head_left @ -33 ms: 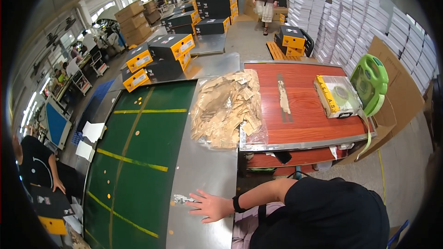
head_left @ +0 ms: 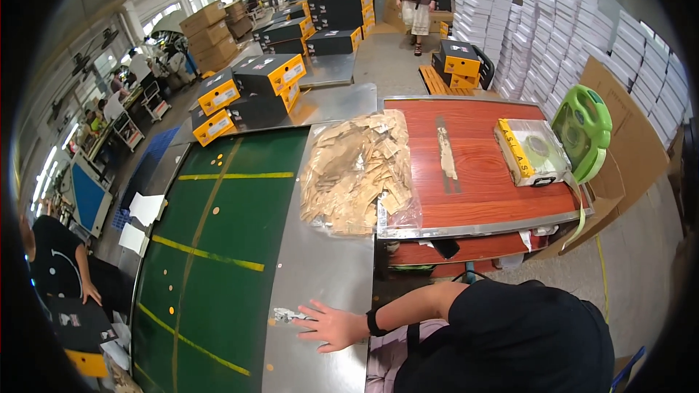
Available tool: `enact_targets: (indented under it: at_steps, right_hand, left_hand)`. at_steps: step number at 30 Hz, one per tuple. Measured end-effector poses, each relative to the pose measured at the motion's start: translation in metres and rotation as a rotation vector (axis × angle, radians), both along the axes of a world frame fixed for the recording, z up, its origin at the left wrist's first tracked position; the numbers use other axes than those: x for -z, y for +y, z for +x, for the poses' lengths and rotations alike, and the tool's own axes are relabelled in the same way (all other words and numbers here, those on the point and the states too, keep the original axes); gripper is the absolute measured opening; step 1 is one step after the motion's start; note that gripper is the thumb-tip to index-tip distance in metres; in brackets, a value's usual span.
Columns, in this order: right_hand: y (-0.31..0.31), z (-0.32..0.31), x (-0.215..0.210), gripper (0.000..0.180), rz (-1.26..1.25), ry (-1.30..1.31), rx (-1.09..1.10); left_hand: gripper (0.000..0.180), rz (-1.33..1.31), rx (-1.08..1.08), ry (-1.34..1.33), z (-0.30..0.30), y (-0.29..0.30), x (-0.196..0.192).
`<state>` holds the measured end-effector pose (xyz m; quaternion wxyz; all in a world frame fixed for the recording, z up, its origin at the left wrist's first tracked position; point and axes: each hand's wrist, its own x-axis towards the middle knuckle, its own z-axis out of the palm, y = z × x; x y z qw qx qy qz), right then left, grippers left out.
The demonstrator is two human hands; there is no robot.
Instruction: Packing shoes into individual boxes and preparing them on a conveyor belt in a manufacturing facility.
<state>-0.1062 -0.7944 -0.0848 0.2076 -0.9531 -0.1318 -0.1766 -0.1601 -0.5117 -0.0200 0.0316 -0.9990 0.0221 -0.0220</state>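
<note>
My right hand [head_left: 333,326] lies palm down on the bare metal border [head_left: 335,262] beside a green belt [head_left: 233,218]. Its fingers are spread and it holds nothing. A dark band [head_left: 376,322] circles the wrist. The fingertips are at a ragged whitish patch [head_left: 286,314] on the metal. Farther away, a clear plastic bag [head_left: 357,171] full of small flat tan pieces straddles the border and a red wood-grain table [head_left: 480,207]. My left hand is out of the picture.
Black-and-orange shoeboxes [head_left: 269,73] stand at the belt's far end. The table carries a yellow-and-clear case [head_left: 535,151] and a green fan-shaped device [head_left: 582,131]. White boxes [head_left: 546,36] are stacked behind. A co-worker's hand [head_left: 91,292] rests on a shoebox [head_left: 80,320] at left.
My right hand stays in place. The co-worker's shoebox at left has shifted slightly down and right. The person in the far aisle has moved slightly.
</note>
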Motion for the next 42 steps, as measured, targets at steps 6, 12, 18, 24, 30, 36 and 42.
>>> enact_targets:
  at_steps: [6, 12, 18, 24, 30, 36, 42]
  right_hand:
    - [0.002, 0.002, 0.003, 0.055, 0.020, -0.023, -0.009]
    - [0.002, 0.005, -0.001, 0.055, 0.000, 0.006, -0.022]
    - [0.001, 0.003, -0.012, 0.054, -0.018, -0.014, -0.009]
    - [0.002, 0.006, -0.017, 0.053, -0.051, -0.028, -0.010]
    - [0.001, 0.006, -0.021, 0.053, -0.098, -0.015, -0.005]
    - [0.004, 0.005, -0.021, 0.053, -0.133, -0.004, -0.001]
    - [0.005, 0.005, -0.019, 0.053, -0.145, -0.004, 0.004]
  left_hand:
    - [0.054, -0.014, -0.044, 0.034, -0.001, -0.003, -0.004]
    - [0.054, -0.036, -0.081, 0.025, 0.003, -0.001, -0.003]
    - [0.052, -0.052, -0.059, 0.019, 0.003, -0.005, -0.006]
    - [0.052, -0.094, -0.088, 0.017, 0.003, -0.002, -0.003]
    - [0.052, -0.137, -0.099, 0.048, 0.005, -0.003, -0.010]
    - [0.053, -0.164, -0.121, 0.071, 0.005, 0.000, -0.010]
    - [0.053, -0.163, -0.118, 0.083, 0.006, 0.002, -0.010]
